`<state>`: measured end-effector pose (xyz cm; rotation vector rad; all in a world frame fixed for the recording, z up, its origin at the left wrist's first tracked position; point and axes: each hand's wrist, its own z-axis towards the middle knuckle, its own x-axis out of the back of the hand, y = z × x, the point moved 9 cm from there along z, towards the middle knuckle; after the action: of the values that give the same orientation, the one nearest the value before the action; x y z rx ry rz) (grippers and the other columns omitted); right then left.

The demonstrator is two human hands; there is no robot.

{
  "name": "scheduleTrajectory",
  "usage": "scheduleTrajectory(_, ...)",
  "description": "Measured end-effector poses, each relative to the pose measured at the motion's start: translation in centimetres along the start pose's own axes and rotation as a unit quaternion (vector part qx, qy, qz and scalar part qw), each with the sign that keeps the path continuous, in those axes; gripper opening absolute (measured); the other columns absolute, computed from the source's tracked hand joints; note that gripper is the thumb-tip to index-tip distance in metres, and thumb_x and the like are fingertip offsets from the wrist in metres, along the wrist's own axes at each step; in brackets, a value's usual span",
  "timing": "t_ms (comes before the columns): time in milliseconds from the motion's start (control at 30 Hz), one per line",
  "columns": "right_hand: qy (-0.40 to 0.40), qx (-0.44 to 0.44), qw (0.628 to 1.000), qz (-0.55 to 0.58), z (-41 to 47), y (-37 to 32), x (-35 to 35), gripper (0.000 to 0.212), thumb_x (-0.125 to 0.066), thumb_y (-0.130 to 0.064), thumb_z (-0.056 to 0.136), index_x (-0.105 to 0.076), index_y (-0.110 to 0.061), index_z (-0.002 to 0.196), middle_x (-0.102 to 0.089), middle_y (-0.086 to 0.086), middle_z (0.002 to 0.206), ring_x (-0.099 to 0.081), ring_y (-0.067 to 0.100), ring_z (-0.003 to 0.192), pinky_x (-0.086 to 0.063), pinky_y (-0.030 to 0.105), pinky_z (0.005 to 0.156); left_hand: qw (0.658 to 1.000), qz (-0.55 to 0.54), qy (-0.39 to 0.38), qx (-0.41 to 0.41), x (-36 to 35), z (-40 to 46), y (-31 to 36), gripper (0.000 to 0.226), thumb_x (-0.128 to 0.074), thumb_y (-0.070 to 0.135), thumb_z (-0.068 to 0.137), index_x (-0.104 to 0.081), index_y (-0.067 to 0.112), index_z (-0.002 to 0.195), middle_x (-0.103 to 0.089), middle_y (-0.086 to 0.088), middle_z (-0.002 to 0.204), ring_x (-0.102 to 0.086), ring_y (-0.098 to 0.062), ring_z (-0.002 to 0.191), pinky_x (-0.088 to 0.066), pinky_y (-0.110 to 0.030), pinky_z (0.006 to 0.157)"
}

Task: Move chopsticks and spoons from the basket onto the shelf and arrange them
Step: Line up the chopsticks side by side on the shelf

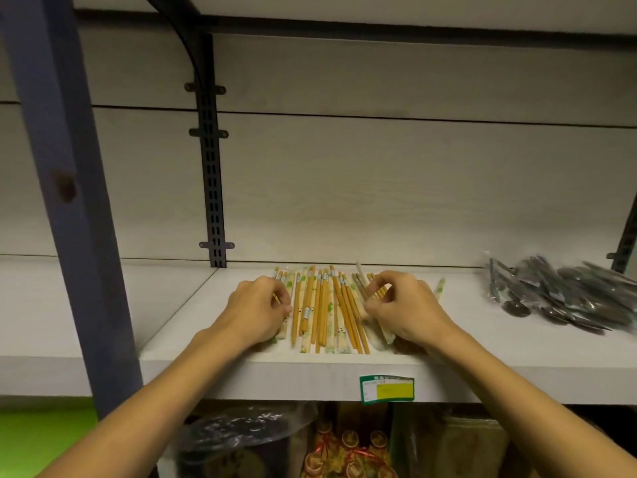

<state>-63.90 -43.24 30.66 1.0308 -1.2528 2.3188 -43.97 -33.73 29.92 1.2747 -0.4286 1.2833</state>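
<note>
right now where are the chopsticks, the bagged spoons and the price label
chopsticks (322,305): head view, middle of the row
bagged spoons (558,293): head view, centre of the pile
price label (386,388): head view, its middle

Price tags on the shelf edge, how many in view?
1. A green-bordered price tag with a yellow patch sits on the front edge of the shelf, below the chopsticks. Others may lie beyond the frame.

Just one cam here, head-mounted and wide-angle, looking forward and slightly down at the shelf (344,369) from close up. Both forearms reach in from the bottom corners, and the edges bend a bit.
</note>
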Motion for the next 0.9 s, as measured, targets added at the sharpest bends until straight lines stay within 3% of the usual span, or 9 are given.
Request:
scheduleTrajectory(167, 0.027, -0.013, 0.999, 0.027, -0.3, 1.1, 1.4, 0.009, -0.062, -0.022, 0.086, -0.067, -0.025, 0.094, -0.070, 0.000, 0.071, -0.068, 0.020, 0.068, -0.058, 0.037, 0.067, 1.000, -0.011, 0.015, 0.019, 0.6, -0.1, -1.6, 0.012, -0.058, 0.020, 0.092, -0.068, 0.024, 0.087, -0.062, 0.004, 0.088, -0.057, -0.010, 0.078, -0.039, -0.021, 0.064)
scheduleTrajectory(300, 0.016, -0.014, 0.999, 0.029, -0.4, 1.5, 1.9, 0.007, -0.061, -0.023, 0.090, -0.066, -0.023, 0.095, -0.070, 0.001, 0.079, -0.068, 0.019, 0.074, -0.059, 0.038, 0.073, 1.000, -0.020, 0.006, 0.024, 0.3, -0.1, -1.9, 0.019, -0.067, 0.042, 0.086, -0.065, 0.023, 0.086, -0.061, 0.005, 0.085, -0.056, -0.010, 0.076, -0.036, -0.021, 0.055)
scheduleTrajectory(367, 0.014, -0.006, 1.000, 0.023, -0.5, 1.4, 1.8, 0.007, -0.061, -0.022, 0.090, -0.067, -0.022, 0.095, -0.070, 0.002, 0.080, -0.068, 0.020, 0.076, -0.059, 0.038, 0.073, 0.999, -0.003, -0.006, 0.036, -0.1, 0.2, -1.9, 0.022, -0.070, 0.044, 0.082, -0.064, 0.023, 0.085, -0.061, 0.002, 0.088, -0.056, -0.014, 0.080, -0.039, -0.023, 0.058)
scheduleTrajectory(567, 0.036, 0.015, 0.999, 0.009, -0.5, 1.6, 2.8, 0.006, -0.062, -0.020, 0.089, -0.067, -0.023, 0.090, -0.067, -0.003, 0.075, -0.063, 0.012, 0.067, -0.049, 0.019, 0.057, 0.998, 0.017, 0.012, 0.052, 0.5, 0.6, -1.1, 0.011, -0.067, 0.029, 0.083, -0.063, 0.019, 0.086, -0.062, -0.002, 0.096, -0.058, -0.020, 0.088, -0.048, -0.030, 0.071)
scheduleTrajectory(667, 0.046, 0.017, 0.999, 0.004, -0.5, 2.7, 4.3, 0.004, -0.063, -0.020, 0.089, -0.066, -0.022, 0.090, -0.067, -0.002, 0.074, -0.061, 0.012, 0.065, -0.045, 0.018, 0.055, 0.998, 0.001, 0.031, 0.058, 0.7, 0.5, -0.8, 0.013, -0.068, 0.028, 0.083, -0.064, 0.019, 0.092, -0.062, -0.003, 0.098, -0.059, -0.022, 0.088, -0.047, -0.030, 0.071)
scheduleTrajectory(767, 0.059, 0.005, 0.998, -0.011, -0.7, 4.4, 6.1, 0.005, -0.063, -0.019, 0.088, -0.067, -0.021, 0.088, -0.068, -0.001, 0.070, -0.062, 0.013, 0.062, -0.045, 0.021, 0.055, 0.994, -0.043, 0.091, 0.052, 2.0, 0.2, -0.2, 0.001, -0.064, 0.019, 0.082, -0.063, 0.019, 0.083, -0.064, -0.004, 0.092, -0.060, -0.023, 0.082, -0.048, -0.030, 0.070)
scheduleTrajectory(900, 0.088, -0.017, 0.995, -0.046, -1.3, 7.0, 8.6, 0.008, -0.063, -0.017, 0.085, -0.069, -0.020, 0.081, -0.068, -0.002, 0.061, -0.059, 0.006, 0.056, -0.041, 0.017, 0.055, 0.987, -0.087, 0.139, 0.000, 2.6, 0.1, 2.2, 0.012, -0.057, 0.004, 0.083, -0.063, 0.014, 0.079, -0.065, -0.005, 0.082, -0.060, -0.020, 0.077, -0.046, -0.029, 0.068)
